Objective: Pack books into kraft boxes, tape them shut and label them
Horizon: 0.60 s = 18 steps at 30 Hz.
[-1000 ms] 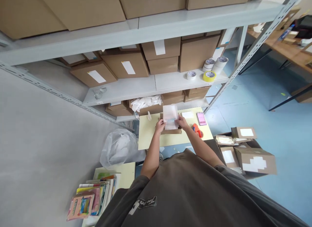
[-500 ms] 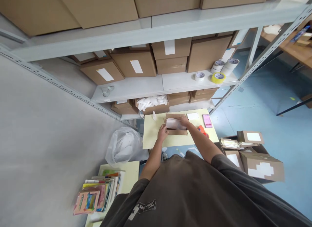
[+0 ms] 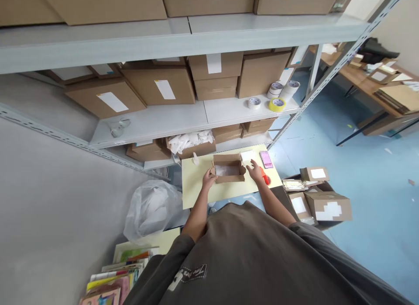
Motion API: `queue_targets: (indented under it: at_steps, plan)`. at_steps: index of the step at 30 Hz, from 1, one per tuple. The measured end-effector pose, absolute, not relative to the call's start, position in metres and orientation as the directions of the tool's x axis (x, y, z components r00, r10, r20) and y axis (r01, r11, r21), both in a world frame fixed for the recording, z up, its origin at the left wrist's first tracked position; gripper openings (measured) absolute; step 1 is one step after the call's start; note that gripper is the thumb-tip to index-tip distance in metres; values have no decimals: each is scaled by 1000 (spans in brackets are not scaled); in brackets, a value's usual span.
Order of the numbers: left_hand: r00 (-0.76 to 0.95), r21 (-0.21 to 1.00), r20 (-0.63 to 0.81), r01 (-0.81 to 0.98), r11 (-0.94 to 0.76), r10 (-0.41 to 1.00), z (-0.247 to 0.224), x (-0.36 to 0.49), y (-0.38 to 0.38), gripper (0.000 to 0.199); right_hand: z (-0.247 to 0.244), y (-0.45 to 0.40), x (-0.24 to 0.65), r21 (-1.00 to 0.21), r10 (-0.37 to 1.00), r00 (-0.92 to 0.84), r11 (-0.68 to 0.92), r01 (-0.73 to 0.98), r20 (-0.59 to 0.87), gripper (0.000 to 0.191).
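Note:
An open cardboard box (image 3: 230, 179) lies on the pale yellow table (image 3: 196, 192), its flaps folded out. White wrapping (image 3: 225, 170) rests down inside it. My left hand (image 3: 208, 180) grips the box's left end, the fingers closed on the cardboard. Just off the right end, my right hand (image 3: 255, 171) is apart from the box, its fingers spread with nothing visible in them. A white paper slip (image 3: 248, 156) lies just behind that hand. Right beside it is a red-orange tape dispenser (image 3: 264, 176), partly covered by the hand.
Pink cards (image 3: 266, 159) lie at the table's right. Metal shelving (image 3: 150, 129) rises behind, holding cartons and tape rolls (image 3: 276, 104). A clear plastic bag (image 3: 152, 209) stands at left, books (image 3: 109, 279) below it. Packed boxes (image 3: 329, 206) fill a container at right.
My right hand has left the wrapping and moved right, out of the box. The wrapping sits lower inside. My left hand still holds the left end. The view has turned rightward.

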<state>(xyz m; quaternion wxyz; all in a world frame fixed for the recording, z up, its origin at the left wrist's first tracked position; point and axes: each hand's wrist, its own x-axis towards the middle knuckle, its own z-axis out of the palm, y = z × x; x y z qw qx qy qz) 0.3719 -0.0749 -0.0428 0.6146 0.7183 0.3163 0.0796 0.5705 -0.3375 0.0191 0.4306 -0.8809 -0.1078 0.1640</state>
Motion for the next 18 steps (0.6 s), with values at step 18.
queue_targets:
  at_steps: [18]
  plan:
    - [861,444,-384,488,-752,332,-4,352,-89,80,-22,-313,568,-717,794,518,-559,416,-319,88]
